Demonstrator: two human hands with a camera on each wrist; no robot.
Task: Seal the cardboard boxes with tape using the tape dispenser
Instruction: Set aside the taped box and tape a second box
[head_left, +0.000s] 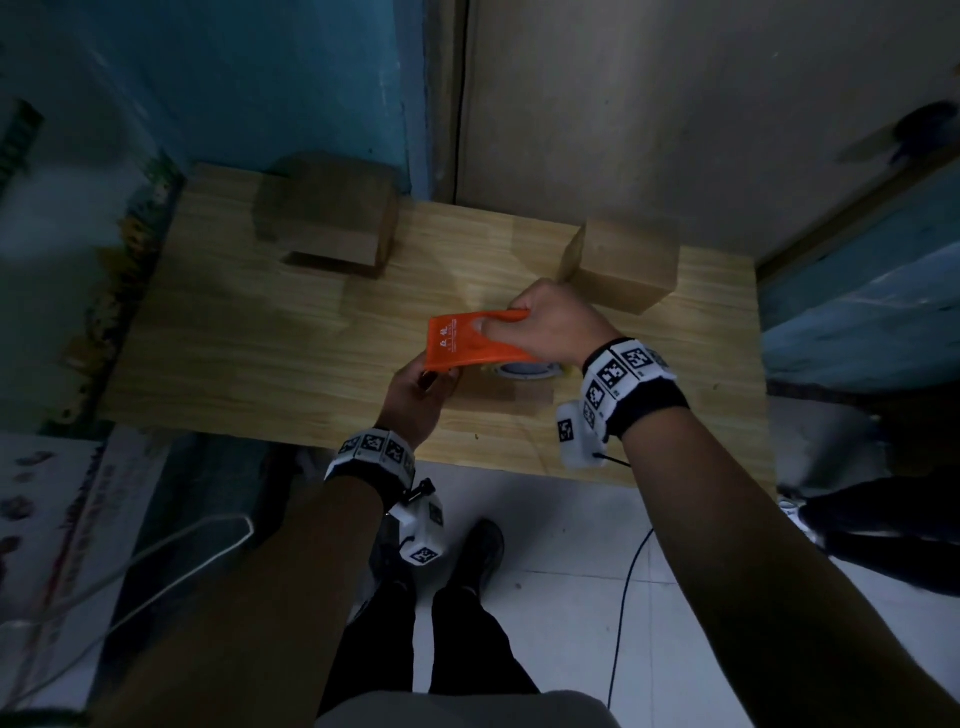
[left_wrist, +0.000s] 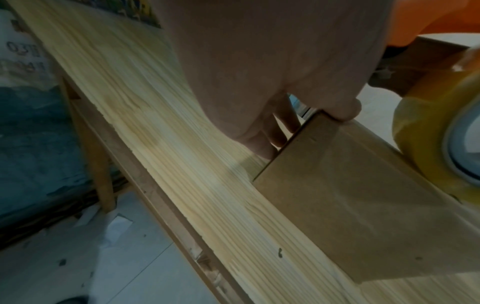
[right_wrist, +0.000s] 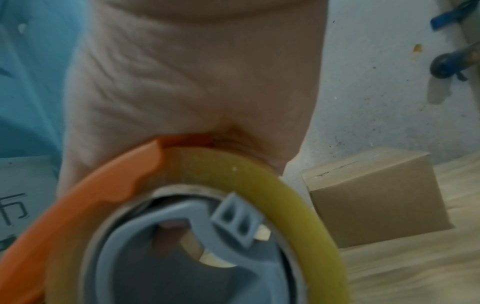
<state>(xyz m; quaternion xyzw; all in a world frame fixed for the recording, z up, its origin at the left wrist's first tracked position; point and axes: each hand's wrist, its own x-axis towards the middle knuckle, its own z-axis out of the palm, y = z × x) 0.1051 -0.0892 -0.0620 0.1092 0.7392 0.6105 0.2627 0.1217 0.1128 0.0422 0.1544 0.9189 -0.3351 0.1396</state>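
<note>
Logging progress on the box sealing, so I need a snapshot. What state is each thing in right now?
tape dispenser: gripped by the right hand, over the near box.
near box: on the table, steadied at one end by the left hand.
back-left box: untouched.
back-right box: flaps closed, untouched.

Dim, underexposed; wide-angle edge distortion; wrist views blurred.
</note>
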